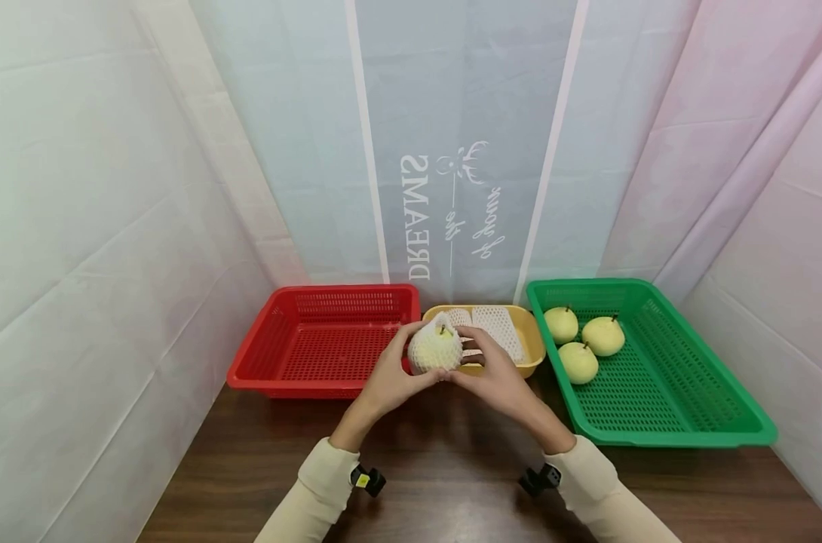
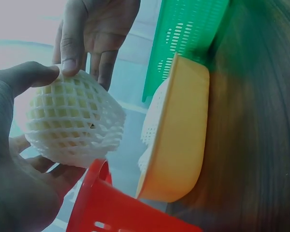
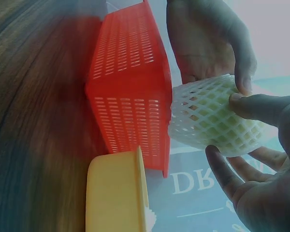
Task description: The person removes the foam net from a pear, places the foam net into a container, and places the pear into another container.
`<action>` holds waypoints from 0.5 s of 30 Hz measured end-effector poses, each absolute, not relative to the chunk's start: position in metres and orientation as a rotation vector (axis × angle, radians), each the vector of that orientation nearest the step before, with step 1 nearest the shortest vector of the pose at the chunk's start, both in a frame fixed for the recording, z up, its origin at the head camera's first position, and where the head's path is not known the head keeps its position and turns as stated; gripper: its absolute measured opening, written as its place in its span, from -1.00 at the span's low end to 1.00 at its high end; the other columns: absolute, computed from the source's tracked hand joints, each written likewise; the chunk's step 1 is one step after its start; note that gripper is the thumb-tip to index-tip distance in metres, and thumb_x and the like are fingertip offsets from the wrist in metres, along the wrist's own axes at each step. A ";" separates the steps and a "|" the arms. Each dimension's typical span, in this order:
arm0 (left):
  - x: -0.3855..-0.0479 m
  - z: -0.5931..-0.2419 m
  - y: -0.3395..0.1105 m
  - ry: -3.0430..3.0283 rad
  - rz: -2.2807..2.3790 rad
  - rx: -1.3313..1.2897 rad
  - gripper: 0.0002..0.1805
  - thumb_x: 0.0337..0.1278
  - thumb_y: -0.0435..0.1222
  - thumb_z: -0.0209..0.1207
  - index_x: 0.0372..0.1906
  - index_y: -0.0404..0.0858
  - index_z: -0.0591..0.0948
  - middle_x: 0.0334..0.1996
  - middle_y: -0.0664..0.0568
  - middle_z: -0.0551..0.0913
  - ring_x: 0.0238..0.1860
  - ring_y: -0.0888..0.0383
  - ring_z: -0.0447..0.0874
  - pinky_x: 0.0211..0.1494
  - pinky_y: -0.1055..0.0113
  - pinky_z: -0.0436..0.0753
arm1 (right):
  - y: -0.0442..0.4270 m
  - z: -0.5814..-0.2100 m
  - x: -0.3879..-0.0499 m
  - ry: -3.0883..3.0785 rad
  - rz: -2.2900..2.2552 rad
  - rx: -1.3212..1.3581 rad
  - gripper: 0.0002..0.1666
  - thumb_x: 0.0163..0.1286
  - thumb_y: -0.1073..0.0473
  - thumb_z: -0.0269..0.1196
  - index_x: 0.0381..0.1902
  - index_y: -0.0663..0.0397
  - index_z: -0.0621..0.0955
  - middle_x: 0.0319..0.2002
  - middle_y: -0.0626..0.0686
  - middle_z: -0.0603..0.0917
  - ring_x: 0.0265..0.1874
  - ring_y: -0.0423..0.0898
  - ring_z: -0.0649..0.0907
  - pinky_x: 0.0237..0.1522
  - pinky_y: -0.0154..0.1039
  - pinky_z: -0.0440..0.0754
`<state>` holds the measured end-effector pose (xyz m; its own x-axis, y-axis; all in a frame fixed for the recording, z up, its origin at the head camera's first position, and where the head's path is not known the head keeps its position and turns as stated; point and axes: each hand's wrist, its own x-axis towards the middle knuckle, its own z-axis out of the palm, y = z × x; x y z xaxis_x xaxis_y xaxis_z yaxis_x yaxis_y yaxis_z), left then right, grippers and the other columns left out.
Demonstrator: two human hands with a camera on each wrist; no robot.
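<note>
A pale yellow pear sits inside a white foam net sleeve, its stem showing at the sleeve's gathered opening. My left hand holds it from the left, thumb in front and fingers curled round behind. From the other side my right hand grips it too, with thumb and fingertips against the net. Both thumbs meet at the near side of the pear. The sleeved pear is held up in front of the yellow tray, where more flat foam net sleeves lie.
On the left stands a red perforated basket with no fruit in it. At the right, a green basket holds three bare pears near its left side. Dark wooden table lies in front; pale cloth walls enclose it.
</note>
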<state>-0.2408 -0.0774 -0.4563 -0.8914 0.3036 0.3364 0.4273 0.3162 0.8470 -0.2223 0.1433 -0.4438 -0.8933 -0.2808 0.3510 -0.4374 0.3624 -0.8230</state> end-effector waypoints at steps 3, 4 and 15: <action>-0.238 -0.459 -0.075 -2.442 -1.621 -0.720 -0.08 0.04 -0.11 0.61 0.51 0.00 0.41 0.41 0.01 0.55 0.37 0.04 0.55 0.43 -0.08 0.56 | 0.146 -0.446 -0.218 -2.480 1.539 0.660 -0.12 0.29 0.31 0.54 0.50 0.19 0.40 0.33 0.24 0.55 0.21 0.19 0.65 0.22 0.06 0.71; -0.237 -0.460 -0.074 -2.437 -1.619 -0.730 -0.09 0.04 -0.11 0.61 0.50 -0.01 0.41 0.41 0.01 0.55 0.37 0.03 0.55 0.42 -0.08 0.56 | 0.148 -0.447 -0.217 -2.483 1.535 0.662 -0.11 0.29 0.30 0.54 0.50 0.19 0.40 0.34 0.24 0.55 0.21 0.19 0.65 0.21 0.06 0.71; -0.228 -0.469 -0.066 -2.416 -1.656 -0.829 -0.08 0.07 -0.19 0.60 0.53 -0.10 0.38 0.39 -0.02 0.54 0.31 0.04 0.56 0.33 0.09 0.64 | 0.159 -0.456 -0.208 -2.497 1.501 0.696 -0.11 0.27 0.35 0.55 0.49 0.14 0.41 0.28 0.23 0.56 0.17 0.18 0.68 0.14 0.11 0.74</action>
